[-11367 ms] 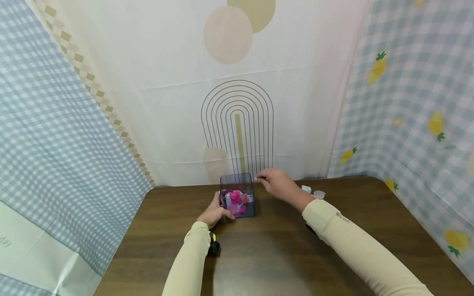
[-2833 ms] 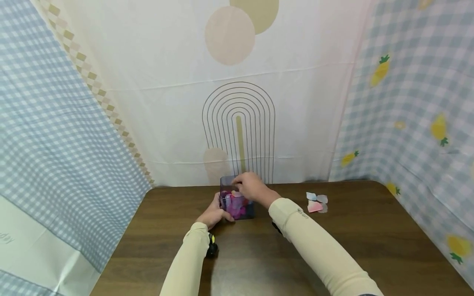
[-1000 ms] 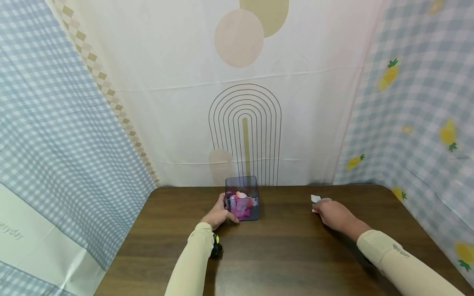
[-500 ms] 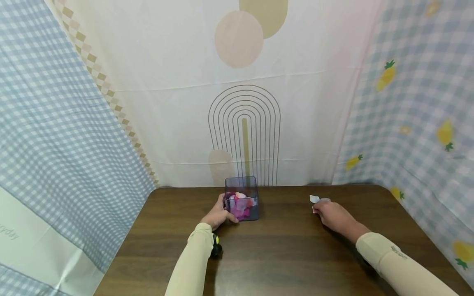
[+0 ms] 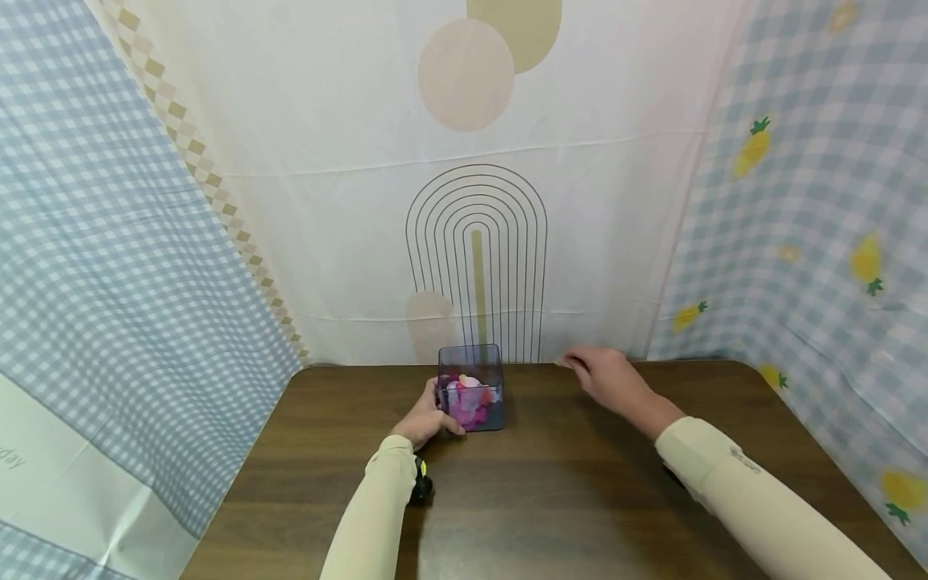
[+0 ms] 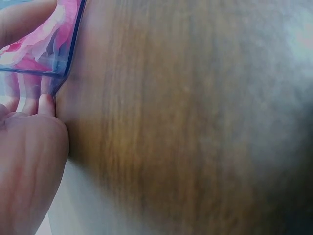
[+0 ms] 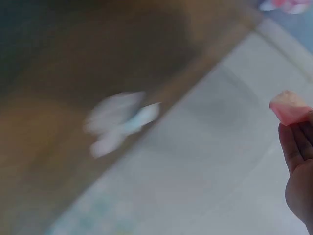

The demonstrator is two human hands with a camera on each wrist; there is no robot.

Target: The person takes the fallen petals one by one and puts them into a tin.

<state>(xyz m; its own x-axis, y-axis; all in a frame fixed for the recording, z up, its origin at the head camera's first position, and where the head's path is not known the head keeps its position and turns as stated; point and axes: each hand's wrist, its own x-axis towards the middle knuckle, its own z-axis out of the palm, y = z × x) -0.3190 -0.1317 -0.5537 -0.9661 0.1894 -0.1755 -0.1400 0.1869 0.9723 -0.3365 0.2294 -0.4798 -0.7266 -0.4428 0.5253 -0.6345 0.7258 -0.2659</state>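
Note:
In the head view my left hand grips the left side of a clear, bluish box near the table's back edge. Pink, white and orange petal-like pieces fill its lower part. The left wrist view shows fingers through the clear wall. To the right of the box, my right hand is raised and pinches a small pink-and-cream petal-like piece, clearest in the right wrist view. Several pale loose pieces lie blurred on the table there; in the head view my right hand hides them.
The brown wooden table ends at the back against a white cloth. Blue checked cloths hang at both sides. A black wrist device is on my left wrist.
My right hand has lifted off the loose pieces at the right and moved left toward the box, carrying the pink piece. My left hand and the box stay in place.

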